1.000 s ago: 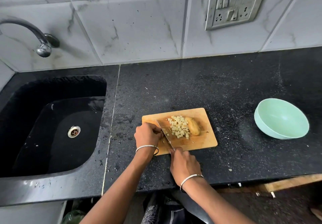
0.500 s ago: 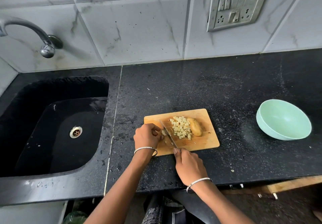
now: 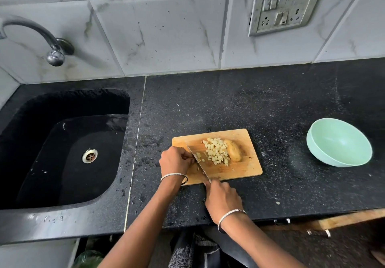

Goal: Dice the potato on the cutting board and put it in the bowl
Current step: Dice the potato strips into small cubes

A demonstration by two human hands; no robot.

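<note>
Head view, right hand: nearest the camera, over the front of the counter, just off the near edge of the cutting board. Fingers wrapped tight round the handle of the knife; the handle is hidden in the fist. Bangle on the wrist.
knife: blade runs away from that grip, up and to the left across the board, edge down on the wood.
left hand: left of the blade, over the board's left end. Fingers curled under, knuckles against the blade's left face. Cannot tell whether anything is pinched beneath them. Bangle on the wrist.
loose cubes: a few pale bits at the blade's right face, just beside the left fingertips.
diced potato: heap of cubes mid-board, right of the blade and apart from it, beyond the knife grip.
potato: uncut piece, skin up, touching the heap's right side, farther from the blade than the heap.
cutting board: wooden, flat on the counter.
bowl: pale green, on the counter well to the right of both hands and the board.
sink: black, well to the left of the left hand.
tap: on the tiled wall above the sink.
socket panel: on the wall, farthest off, beyond and right of the board.
</note>
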